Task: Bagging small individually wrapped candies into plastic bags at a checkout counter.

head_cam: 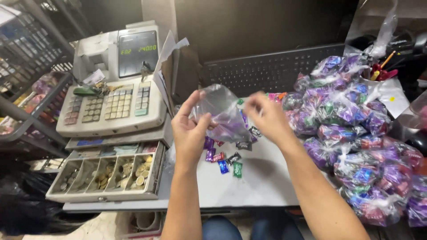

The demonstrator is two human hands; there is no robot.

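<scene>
Left hand: my left hand (pixel 189 131), at centre frame, has thumb and fingers pinched closed on one edge of the clear plastic bag (pixel 222 113), palm turned inward, I judge so that the mouth stays up.
Right hand: my right hand (pixel 267 118), just right of centre, is blurred; its fingers look curled onto the bag's opposite edge, though I cannot tell how firm the hold is.
Clear plastic bag: held above the grey counter (pixel 262 182) between both hands, sagging at the bottom; a few wrapped pieces show through it.
Loose candies (pixel 227 160): small wrapped sweets, purple, blue, green and black, scattered on the counter directly below the bag, within easy reach of either hand.
Filled bags (pixel 356 133): a heap of knotted clear bags of the same sweets, piled along the right side of the frame, apart from the loose ones.
Cash register (pixel 113 89): upper left of the frame, its coin drawer (pixel 104 173) standing open at lower left, coins sorted by compartment.
Keyboard (pixel 271 69): black, at upper centre, pushed behind the working area.
Pen cup (pixel 378 78): upper right, behind the heap.
</scene>
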